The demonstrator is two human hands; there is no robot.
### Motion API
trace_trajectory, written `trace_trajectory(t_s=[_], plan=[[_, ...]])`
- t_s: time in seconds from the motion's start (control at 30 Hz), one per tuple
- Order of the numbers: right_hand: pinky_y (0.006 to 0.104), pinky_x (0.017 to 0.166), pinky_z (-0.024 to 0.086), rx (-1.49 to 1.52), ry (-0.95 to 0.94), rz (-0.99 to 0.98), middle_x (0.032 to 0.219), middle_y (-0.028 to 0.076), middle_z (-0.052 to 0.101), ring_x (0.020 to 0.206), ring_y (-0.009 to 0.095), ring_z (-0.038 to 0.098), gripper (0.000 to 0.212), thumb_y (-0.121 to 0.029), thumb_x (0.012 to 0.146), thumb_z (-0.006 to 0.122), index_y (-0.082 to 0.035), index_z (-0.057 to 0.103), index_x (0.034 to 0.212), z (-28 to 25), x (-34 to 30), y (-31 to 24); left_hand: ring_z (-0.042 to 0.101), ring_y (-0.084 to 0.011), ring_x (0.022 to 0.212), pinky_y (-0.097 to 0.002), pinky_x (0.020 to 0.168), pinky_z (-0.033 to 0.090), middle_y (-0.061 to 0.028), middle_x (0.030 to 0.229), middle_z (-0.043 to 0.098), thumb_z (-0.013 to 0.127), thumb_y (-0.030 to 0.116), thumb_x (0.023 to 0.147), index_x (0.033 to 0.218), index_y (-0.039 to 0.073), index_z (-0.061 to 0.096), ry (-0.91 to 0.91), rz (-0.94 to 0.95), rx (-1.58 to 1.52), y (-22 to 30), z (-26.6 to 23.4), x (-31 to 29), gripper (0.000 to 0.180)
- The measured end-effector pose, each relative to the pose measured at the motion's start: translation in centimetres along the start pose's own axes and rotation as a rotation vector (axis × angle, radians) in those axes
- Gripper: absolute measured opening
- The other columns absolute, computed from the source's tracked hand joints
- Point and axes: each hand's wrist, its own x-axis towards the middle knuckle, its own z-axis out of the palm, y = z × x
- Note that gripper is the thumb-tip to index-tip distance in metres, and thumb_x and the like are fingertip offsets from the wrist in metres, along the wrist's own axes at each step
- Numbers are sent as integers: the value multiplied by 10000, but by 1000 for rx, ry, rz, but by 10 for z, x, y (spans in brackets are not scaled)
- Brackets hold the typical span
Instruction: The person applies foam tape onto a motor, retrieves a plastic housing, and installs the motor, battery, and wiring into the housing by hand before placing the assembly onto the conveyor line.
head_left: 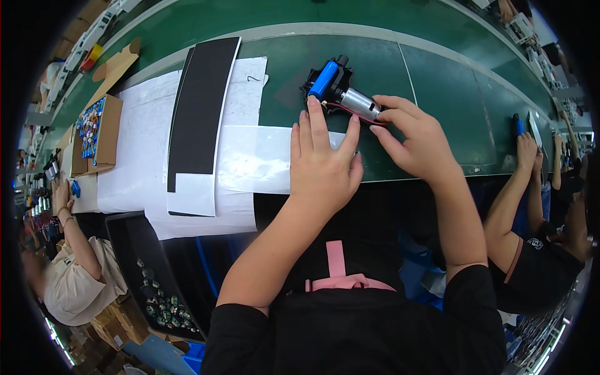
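An assembly lies on the green bench in front of me: a blue cylindrical cell (323,79), a black plastic housing (341,80) and a silver cylindrical motor (358,102) with a thin red wire (343,109). My left hand (322,159) is stretched out with spread fingers. Its longest fingertip reaches the near end of the blue cell, and the index fingertip is beside the motor and wire. At the motor's right end, my right hand (413,136) has its thumb and fingers closed around the tip.
Left of my hands lie white sheets (140,119) and a long black board (203,94). A cardboard box (111,134) holds several small blue parts. Below the bench edge stands a black bin (134,250) with small parts. Co-workers' arms (509,197) show on both sides.
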Motion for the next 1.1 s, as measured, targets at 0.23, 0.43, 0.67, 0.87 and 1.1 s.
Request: trace_trajectory(t_s=[0.23, 0.43, 0.67, 0.87, 1.1], plan=[[373, 754, 557, 24, 339, 22, 1107, 145, 690, 895, 325, 691, 132, -67, 807, 777, -10, 667, 850, 38, -3, -7, 474, -554, 1299, -574, 1101, 389, -437, 1528, 252, 732, 213, 793, 1389, 78, 608, 52, 9, -26, -1, 5, 0, 624], [378, 768, 552, 59, 398, 164, 1088, 137, 678, 919, 320, 674, 100, -51, 777, 752, -13, 660, 790, 51, -1, -15, 453, -558, 1315, -576, 1097, 393, -439, 1532, 246, 737, 204, 792, 1386, 20, 585, 47, 10, -48, 0, 3, 0, 641], [383, 747, 562, 14, 461, 226, 1120, 132, 670, 870, 293, 686, 97, -49, 752, 741, -8, 653, 762, 59, -3, -15, 437, -568, 1314, -575, 1077, 414, -421, 1544, 241, 740, 200, 792, 1424, 47, 562, 53, 24, -39, 0, 5, 1, 673], [376, 725, 559, 152, 468, 313, 1107, 123, 672, 831, 274, 689, 93, -52, 753, 735, -11, 652, 742, 58, -8, -19, 420, -572, 1354, -614, 1089, 397, -415, 1558, 244, 722, 232, 786, 1456, 63, 529, 19, 6, -22, -2, 2, -1, 718], [384, 726, 546, 68, 438, 278, 1077, 115, 670, 845, 293, 670, 116, -68, 743, 732, -13, 636, 708, 57, -5, -15, 415, -552, 1378, -607, 1039, 446, -409, 1565, 224, 730, 225, 792, 1471, 79, 529, 13, 13, -4, -1, 2, -1, 723]])
